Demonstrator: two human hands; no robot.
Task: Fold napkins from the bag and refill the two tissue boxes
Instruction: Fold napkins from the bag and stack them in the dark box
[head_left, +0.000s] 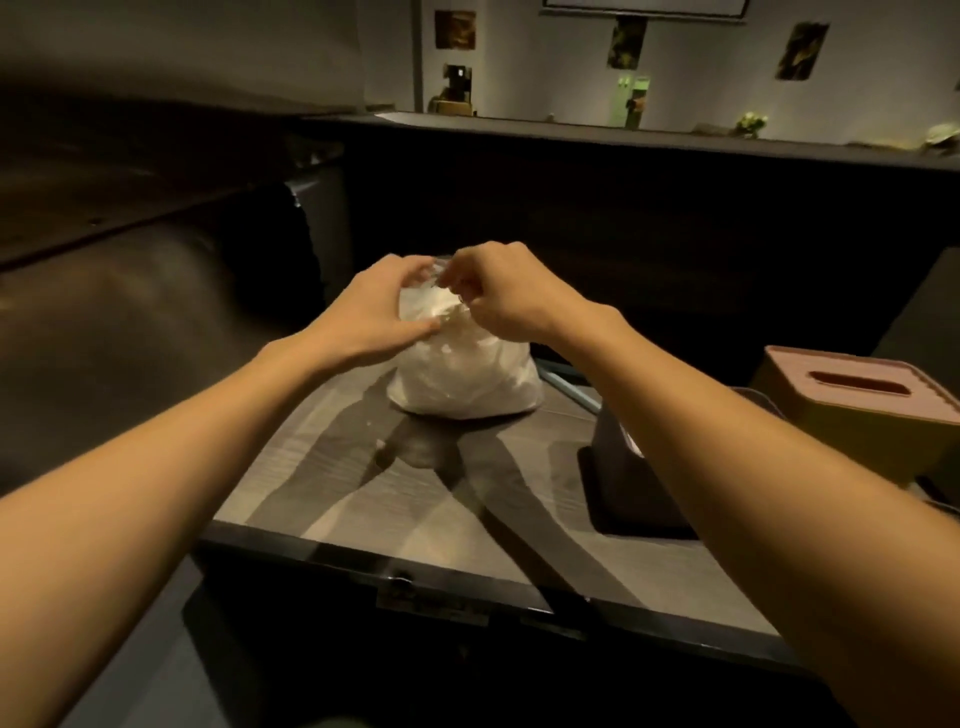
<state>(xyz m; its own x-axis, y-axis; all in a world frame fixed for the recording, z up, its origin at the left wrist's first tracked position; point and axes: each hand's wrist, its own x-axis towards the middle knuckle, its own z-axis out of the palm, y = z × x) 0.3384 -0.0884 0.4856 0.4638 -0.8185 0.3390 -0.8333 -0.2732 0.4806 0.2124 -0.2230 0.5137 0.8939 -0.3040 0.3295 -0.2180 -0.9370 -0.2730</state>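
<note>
The clear bag (462, 369) of white napkins stands upright at the far middle of the bench (332, 467), its gathered mouth pointing up. The left hand (371, 312) cups the bag's top, fingers curled round it; the right hand (506, 293) pinches the plastic at the mouth. To the right sits a pink-lidded tissue box (852, 405), slot upward, with a dark box (623, 467) nearer, partly hidden by the right forearm.

both bare forearms stretched forward and converging, left hand (371, 306) fingers curled with thumb extended toward right, right hand (498, 293) fingertips pinched together, hands almost touching, wrists apart
</note>
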